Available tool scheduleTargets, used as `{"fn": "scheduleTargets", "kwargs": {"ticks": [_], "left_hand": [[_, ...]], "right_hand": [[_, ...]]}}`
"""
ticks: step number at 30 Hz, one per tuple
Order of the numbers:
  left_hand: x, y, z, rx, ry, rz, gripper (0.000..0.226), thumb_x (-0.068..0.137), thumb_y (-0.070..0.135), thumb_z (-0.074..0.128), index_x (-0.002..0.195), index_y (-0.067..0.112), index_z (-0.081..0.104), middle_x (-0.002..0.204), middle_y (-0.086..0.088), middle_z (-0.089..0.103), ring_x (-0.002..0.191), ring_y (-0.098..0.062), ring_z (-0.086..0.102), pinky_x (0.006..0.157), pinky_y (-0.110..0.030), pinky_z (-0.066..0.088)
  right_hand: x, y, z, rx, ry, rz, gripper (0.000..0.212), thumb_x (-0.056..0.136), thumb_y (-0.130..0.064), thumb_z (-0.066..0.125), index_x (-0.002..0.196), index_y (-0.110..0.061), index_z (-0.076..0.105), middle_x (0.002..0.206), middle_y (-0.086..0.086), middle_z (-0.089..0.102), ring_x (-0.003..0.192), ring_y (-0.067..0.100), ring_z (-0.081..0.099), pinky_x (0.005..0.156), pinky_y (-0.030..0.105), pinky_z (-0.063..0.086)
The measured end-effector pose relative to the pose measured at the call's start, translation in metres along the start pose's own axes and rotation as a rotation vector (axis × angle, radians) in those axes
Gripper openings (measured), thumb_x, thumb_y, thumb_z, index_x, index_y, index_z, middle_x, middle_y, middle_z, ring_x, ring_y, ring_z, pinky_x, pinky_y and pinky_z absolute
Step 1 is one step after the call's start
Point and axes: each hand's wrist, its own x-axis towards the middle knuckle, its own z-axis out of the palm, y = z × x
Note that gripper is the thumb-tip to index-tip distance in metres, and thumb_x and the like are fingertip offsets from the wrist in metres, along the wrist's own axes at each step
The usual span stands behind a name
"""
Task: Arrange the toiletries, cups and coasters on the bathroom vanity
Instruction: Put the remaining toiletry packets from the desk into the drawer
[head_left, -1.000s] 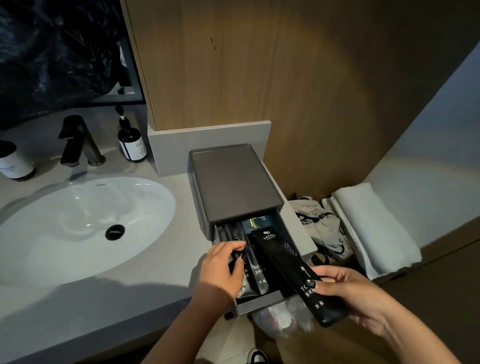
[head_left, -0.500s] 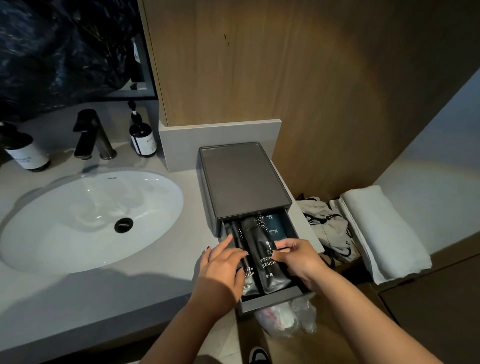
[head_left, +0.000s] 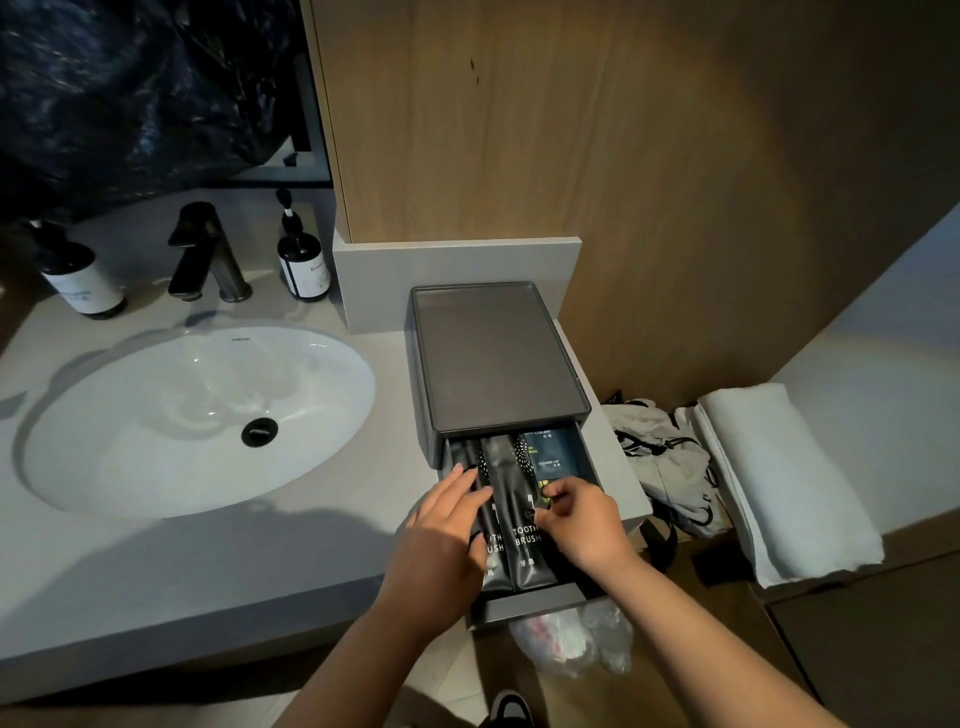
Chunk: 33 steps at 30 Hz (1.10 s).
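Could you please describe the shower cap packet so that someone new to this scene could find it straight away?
Start at the dark grey drawer box on the vanity, right of the sink. In its open drawer, the shower cap packet lies at the back right. Unlike the long black toothbrush sachets beside it, it is short and dark teal.

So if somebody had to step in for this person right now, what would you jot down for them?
Left hand: fingers straight, resting on the left toothbrush packet in the open drawer.
Right hand: fingers curled, its grip looks closed on the right toothbrush packet.
A shower cap packet lies further back in the drawer.
Done: two toothbrush packets lie side by side in the drawer.
Left: straighten them and close the drawer. No cups or coasters are in view.
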Motion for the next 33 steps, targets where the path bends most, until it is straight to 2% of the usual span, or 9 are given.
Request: {"fn": "scheduleTargets", "kwargs": {"ticks": [2,4,8,12,14,17,20,24,33], "left_hand": [[0.0,0.004,-0.001,0.001,-0.002,0.022,0.059,0.089,0.011,0.052,0.145,0.019,0.039,0.156,0.004,0.025,0.139,0.002,0.004,0.115,-0.016,-0.001],[0.001,0.007,-0.003,0.004,0.018,0.015,0.06,0.087,0.007,0.052,0.145,0.017,0.038,0.156,0.002,0.026,0.139,0.0,0.006,0.112,-0.011,-0.005],[-0.001,0.013,-0.005,-0.053,0.064,-0.04,0.058,0.083,0.008,0.055,0.139,0.004,0.044,0.147,-0.015,0.04,0.14,-0.028,0.033,0.116,-0.045,0.026],[-0.004,0.023,-0.015,-0.047,0.112,-0.152,0.064,0.092,0.039,0.043,0.149,0.014,0.026,0.155,-0.003,0.028,0.142,-0.005,0.016,0.114,-0.012,0.003],[-0.007,0.024,-0.022,0.016,0.143,-0.205,0.061,0.095,0.04,0.043,0.149,0.017,0.026,0.155,0.002,0.029,0.141,-0.002,0.018,0.107,-0.003,-0.003],[-0.016,0.025,-0.035,0.109,0.205,-0.274,0.063,0.094,0.046,0.039,0.149,0.016,0.029,0.153,-0.002,0.034,0.143,-0.014,0.029,0.111,-0.016,0.003],[-0.027,0.026,-0.054,0.083,0.26,-0.421,0.059,0.097,0.038,0.046,0.15,0.025,0.023,0.157,0.005,0.025,0.145,-0.009,0.02,0.11,-0.016,0.009],[-0.048,0.024,-0.082,0.207,0.257,-0.505,0.065,0.096,0.051,0.039,0.152,0.028,0.016,0.16,0.007,0.014,0.147,-0.01,0.011,0.109,-0.021,0.006],[-0.119,0.006,-0.131,0.234,0.305,-0.622,0.071,0.09,0.065,0.033,0.151,0.032,0.018,0.159,0.009,0.019,0.146,-0.01,0.018,0.117,-0.032,0.02]], "right_hand": [[0.0,0.001,0.0,-0.109,0.006,-0.099,0.029,0.082,-0.017,0.071,0.109,-0.012,0.061,0.088,0.001,0.059,0.081,0.015,0.055,0.078,0.022,0.043],[-0.002,0.0,-0.003,-0.166,0.01,-0.184,0.036,0.082,-0.016,0.07,0.116,-0.015,0.059,0.102,0.002,0.055,0.09,0.018,0.057,0.086,0.026,0.045],[-0.003,-0.005,-0.011,-0.179,0.036,-0.364,0.034,0.085,-0.017,0.065,0.119,-0.016,0.058,0.112,0.002,0.055,0.104,0.019,0.058,0.092,0.032,0.048],[-0.002,-0.017,-0.023,-0.197,-0.015,-0.567,0.036,0.091,-0.027,0.057,0.126,-0.019,0.056,0.123,-0.002,0.054,0.117,0.014,0.052,0.098,0.027,0.043],[-0.001,-0.026,-0.028,-0.216,-0.081,-0.654,0.042,0.092,-0.035,0.054,0.132,-0.023,0.053,0.131,-0.006,0.051,0.123,0.011,0.046,0.103,0.025,0.039],[0.0,-0.04,-0.032,-0.274,-0.183,-0.774,0.051,0.093,-0.043,0.05,0.14,-0.025,0.044,0.141,-0.008,0.043,0.132,0.009,0.036,0.111,0.026,0.031],[-0.003,-0.057,-0.032,-0.345,-0.277,-0.866,0.06,0.094,-0.047,0.046,0.147,-0.026,0.031,0.151,-0.008,0.031,0.14,0.01,0.025,0.116,0.031,0.025],[-0.014,-0.081,-0.023,-0.381,-0.38,-0.97,0.069,0.092,-0.051,0.046,0.15,-0.024,0.021,0.155,-0.008,0.021,0.142,0.01,0.018,0.118,0.032,0.021],[-0.059,-0.14,0.026,-0.47,-0.471,-1.093,0.076,0.089,-0.058,0.045,0.151,-0.024,0.017,0.157,-0.008,0.013,0.144,0.012,0.016,0.118,0.036,0.02]]}}
